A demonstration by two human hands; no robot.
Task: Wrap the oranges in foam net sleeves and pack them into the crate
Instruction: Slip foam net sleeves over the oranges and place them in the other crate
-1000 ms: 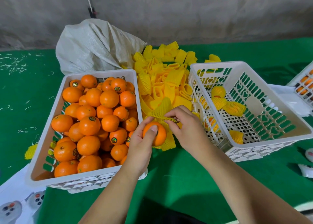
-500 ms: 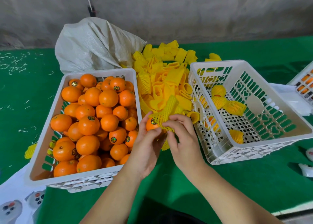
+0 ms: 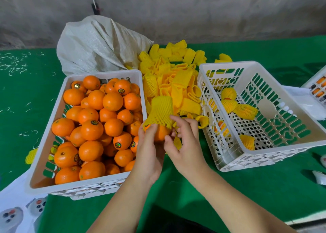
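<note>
Head view — both hands gripping one orange, one sleeve.

Both forearms are bare, each hand (left, right) ungloved, without rings.

Just right of the full crate of oranges, the left hand cups an orange; the right hand pinches a yellow foam sleeve over its top; farther right stands the packing crate, holding wrapped oranges.

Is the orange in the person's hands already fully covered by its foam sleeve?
No, the sleeve covers only the top of the orange.
</note>
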